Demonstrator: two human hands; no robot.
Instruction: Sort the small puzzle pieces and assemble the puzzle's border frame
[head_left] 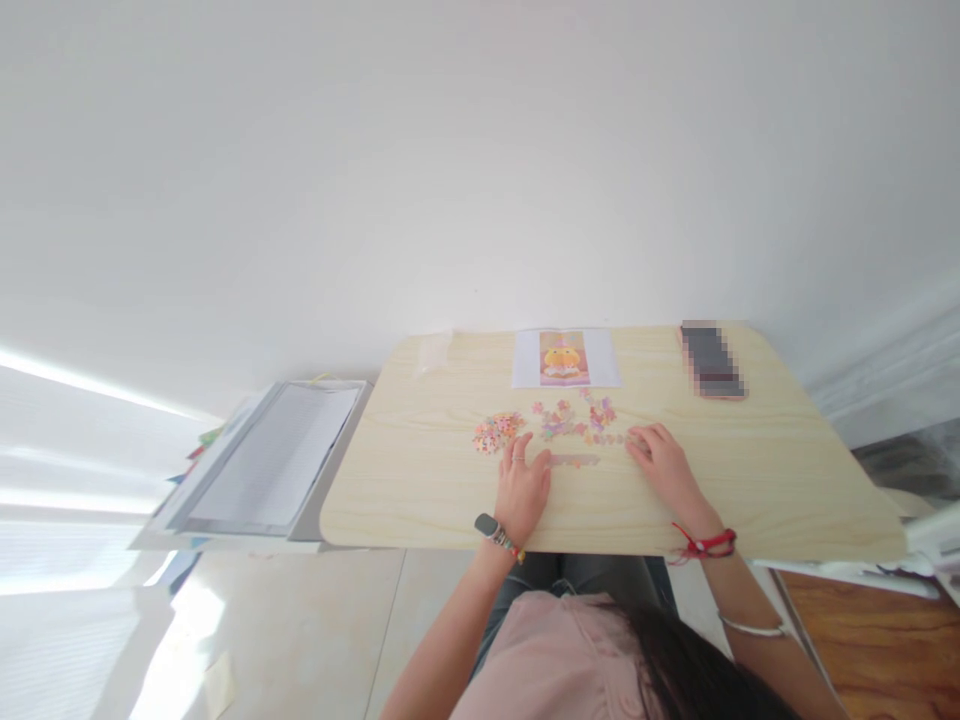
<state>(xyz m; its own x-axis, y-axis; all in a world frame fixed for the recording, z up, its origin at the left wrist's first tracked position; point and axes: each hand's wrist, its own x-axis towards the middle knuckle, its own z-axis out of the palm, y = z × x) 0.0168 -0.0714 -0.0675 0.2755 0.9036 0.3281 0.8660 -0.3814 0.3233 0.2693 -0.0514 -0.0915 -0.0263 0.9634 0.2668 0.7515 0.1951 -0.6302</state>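
Observation:
My left hand [523,488] rests on the table with its fingers apart, just below a heap of small pastel jigsaw puzzle pieces [495,433]. Its thumb is near the left end of a flat, narrow strip [576,460], too faint to make out well. On the other side, my right hand [666,472] has thumb and fingers drawn together at the right end of a short row of puzzle pieces [606,439]. The piece at those fingertips is mostly hidden. Between the hands and a little farther back lie loose puzzle pieces [559,415] in clusters.
A printed sheet [527,358] with a yellow cartoon figure lies behind the pieces. A clear plastic bag [433,352] is at the back left of the wooden table [405,480], a phone [712,362] at the back right. Papers [274,455] lie left of the table.

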